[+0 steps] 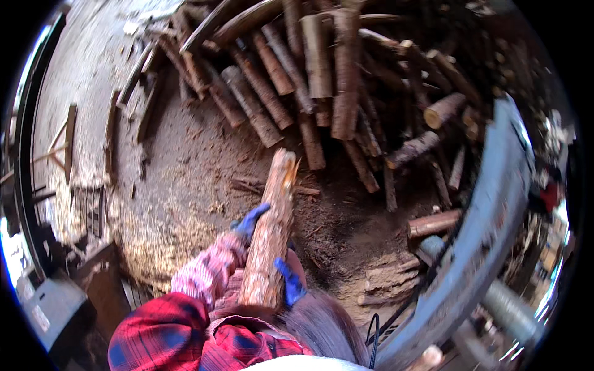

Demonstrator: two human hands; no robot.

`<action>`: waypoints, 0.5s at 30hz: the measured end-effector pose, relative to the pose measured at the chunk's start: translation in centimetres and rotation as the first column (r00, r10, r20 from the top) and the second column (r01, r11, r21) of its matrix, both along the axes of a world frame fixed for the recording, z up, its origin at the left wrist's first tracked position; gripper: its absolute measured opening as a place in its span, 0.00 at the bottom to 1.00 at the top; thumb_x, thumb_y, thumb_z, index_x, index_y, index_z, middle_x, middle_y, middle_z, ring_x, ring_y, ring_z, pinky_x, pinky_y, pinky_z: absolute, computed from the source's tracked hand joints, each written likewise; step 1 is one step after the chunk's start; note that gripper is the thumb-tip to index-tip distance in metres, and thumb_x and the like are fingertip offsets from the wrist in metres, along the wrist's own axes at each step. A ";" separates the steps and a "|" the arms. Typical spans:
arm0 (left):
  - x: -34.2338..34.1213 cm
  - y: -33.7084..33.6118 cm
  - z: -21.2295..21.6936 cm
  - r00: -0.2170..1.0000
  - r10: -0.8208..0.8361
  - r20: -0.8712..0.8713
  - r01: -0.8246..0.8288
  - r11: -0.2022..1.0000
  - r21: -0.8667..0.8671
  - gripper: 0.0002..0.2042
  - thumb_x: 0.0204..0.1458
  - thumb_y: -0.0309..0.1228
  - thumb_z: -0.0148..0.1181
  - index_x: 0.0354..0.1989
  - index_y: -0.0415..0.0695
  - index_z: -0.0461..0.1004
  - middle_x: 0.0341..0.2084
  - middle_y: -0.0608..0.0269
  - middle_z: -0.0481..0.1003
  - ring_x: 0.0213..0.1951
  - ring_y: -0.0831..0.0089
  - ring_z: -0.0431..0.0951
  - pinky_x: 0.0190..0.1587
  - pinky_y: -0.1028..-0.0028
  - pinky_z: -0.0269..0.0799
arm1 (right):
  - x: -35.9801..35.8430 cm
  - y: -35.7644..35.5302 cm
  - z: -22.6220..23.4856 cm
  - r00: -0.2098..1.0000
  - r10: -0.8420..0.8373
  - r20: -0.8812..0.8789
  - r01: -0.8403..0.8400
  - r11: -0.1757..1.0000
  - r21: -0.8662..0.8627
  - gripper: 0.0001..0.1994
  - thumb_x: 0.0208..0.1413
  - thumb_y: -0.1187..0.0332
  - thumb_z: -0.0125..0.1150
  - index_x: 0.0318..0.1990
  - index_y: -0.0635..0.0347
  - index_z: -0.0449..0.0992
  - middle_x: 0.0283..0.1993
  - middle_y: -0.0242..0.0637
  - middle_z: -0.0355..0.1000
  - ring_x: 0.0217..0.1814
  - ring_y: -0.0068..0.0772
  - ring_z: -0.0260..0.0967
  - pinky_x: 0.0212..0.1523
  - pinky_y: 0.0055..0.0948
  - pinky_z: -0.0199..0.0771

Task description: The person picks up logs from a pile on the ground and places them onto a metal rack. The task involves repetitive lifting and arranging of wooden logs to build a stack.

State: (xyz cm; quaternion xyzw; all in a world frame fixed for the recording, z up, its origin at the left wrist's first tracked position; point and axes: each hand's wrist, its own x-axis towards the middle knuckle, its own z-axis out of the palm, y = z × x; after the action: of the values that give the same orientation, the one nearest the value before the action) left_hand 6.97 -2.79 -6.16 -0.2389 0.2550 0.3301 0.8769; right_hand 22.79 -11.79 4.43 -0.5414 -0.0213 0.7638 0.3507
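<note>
A thick, rough-barked log (270,238) lies upright along my body, its split, pale far end pointing at the pile. My left hand (252,221), in a blue glove, grips the log's left side around its middle. Against the right side, closer to the near end, my right hand (290,282) presses in a matching blue glove. Part of each hand is hidden by the log. My left arm shows a pink checked sleeve cover (213,266) over a red plaid sleeve.
A large pile of logs (315,59) spreads across the far side. To the right curves a blue-grey metal machine part (489,204), with a short log (434,223) beside it. Sawdust (167,247) covers ground at left. A dark metal post (28,142) stands at the left edge.
</note>
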 end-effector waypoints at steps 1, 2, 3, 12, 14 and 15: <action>0.4 -2.7 1.8 1.000 -0.012 0.023 0.013 0.997 -0.074 0.26 0.53 0.46 0.56 0.56 0.40 0.68 0.44 0.51 0.76 0.43 0.59 0.78 0.52 0.60 0.72 | -0.4 -1.5 2.3 0.996 -0.041 0.084 0.030 0.991 0.129 0.34 0.49 0.53 0.64 0.59 0.67 0.64 0.50 0.43 0.72 0.52 0.39 0.69 0.56 0.39 0.67; 0.6 -4.9 3.5 0.999 -0.019 0.039 0.024 0.989 -0.142 0.27 0.53 0.46 0.57 0.56 0.40 0.68 0.45 0.51 0.75 0.43 0.59 0.78 0.52 0.60 0.72 | -0.8 -3.1 4.8 0.982 -0.091 0.166 0.045 0.964 0.263 0.35 0.49 0.52 0.64 0.58 0.68 0.64 0.49 0.42 0.72 0.52 0.38 0.69 0.56 0.38 0.67; 0.5 -6.4 4.4 0.994 -0.051 -0.097 0.048 0.998 -0.038 0.26 0.53 0.45 0.57 0.56 0.40 0.68 0.45 0.51 0.76 0.44 0.60 0.78 0.52 0.60 0.72 | -0.7 -4.2 6.6 0.987 -0.063 0.146 0.013 0.948 0.319 0.35 0.48 0.52 0.65 0.58 0.68 0.64 0.49 0.41 0.72 0.52 0.37 0.69 0.56 0.37 0.66; 7.8 -1.6 25.4 0.946 0.098 -0.310 0.190 0.608 0.771 0.28 0.56 0.46 0.52 0.60 0.39 0.63 0.49 0.54 0.73 0.49 0.66 0.75 0.54 0.65 0.70 | 5.8 -8.6 25.2 0.982 -0.092 -0.167 0.159 0.880 0.447 0.45 0.46 0.70 0.70 0.69 0.54 0.46 0.64 0.36 0.58 0.65 0.35 0.56 0.66 0.36 0.56; 14.7 -1.2 34.4 0.941 0.091 -0.327 0.228 0.543 0.808 0.29 0.57 0.46 0.51 0.61 0.39 0.62 0.50 0.55 0.72 0.49 0.66 0.75 0.54 0.66 0.69 | 10.6 -9.0 27.1 0.984 -0.166 0.060 0.096 0.788 0.608 0.48 0.44 0.69 0.72 0.69 0.55 0.44 0.65 0.36 0.57 0.66 0.35 0.54 0.64 0.35 0.59; 17.6 -1.1 39.0 0.947 0.086 -0.309 0.233 0.479 0.846 0.30 0.57 0.48 0.50 0.61 0.38 0.60 0.52 0.54 0.71 0.50 0.66 0.73 0.55 0.66 0.68 | 13.3 -9.0 28.9 0.967 -0.216 0.137 0.070 0.739 0.670 0.49 0.43 0.69 0.72 0.70 0.56 0.44 0.65 0.37 0.57 0.66 0.34 0.54 0.62 0.34 0.62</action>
State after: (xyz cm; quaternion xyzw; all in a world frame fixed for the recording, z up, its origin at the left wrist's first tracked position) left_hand 24.56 -3.93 32.87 0.3067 0.1955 0.4083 0.8373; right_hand 36.05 -20.77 33.37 -0.4586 -0.2840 0.6172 0.5728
